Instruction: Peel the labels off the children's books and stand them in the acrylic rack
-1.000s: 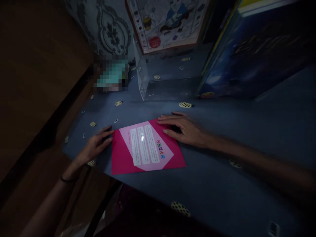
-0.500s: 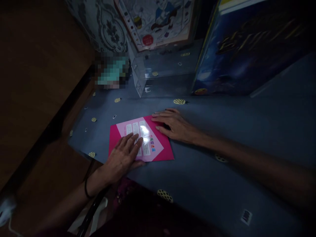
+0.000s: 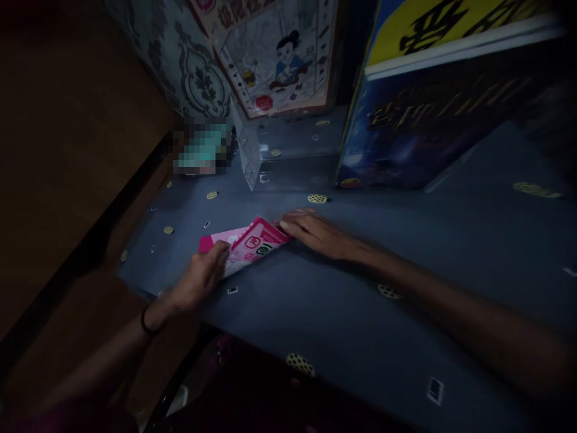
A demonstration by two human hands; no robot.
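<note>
A pink booklet (image 3: pixel 259 240) with a magenta border is tilted and bent above the blue patterned tablecloth, one side raised and showing printed characters. My left hand (image 3: pixel 204 272) is closed on its left, near part, thumb on top, with a dark band round the wrist. At the booklet's right corner, my right hand (image 3: pixel 315 233) pinches the edge between thumb and fingers. The fingertips of both hands are partly hidden and the light is dim.
Behind the hands, a clear stand (image 3: pixel 252 159) carries an illustrated book (image 3: pixel 282 66). To its right stands a large blue book (image 3: pixel 396 132) with a yellow top. A blurred-out turquoise item (image 3: pixel 202 150) lies at the back left. The tablecloth (image 3: pixel 342 319) ends at the left and front edges.
The booklet lay flat under both hands; now its right side is lifted and bent over to the left. Both hands have closed on it. The view has tilted up slightly.
</note>
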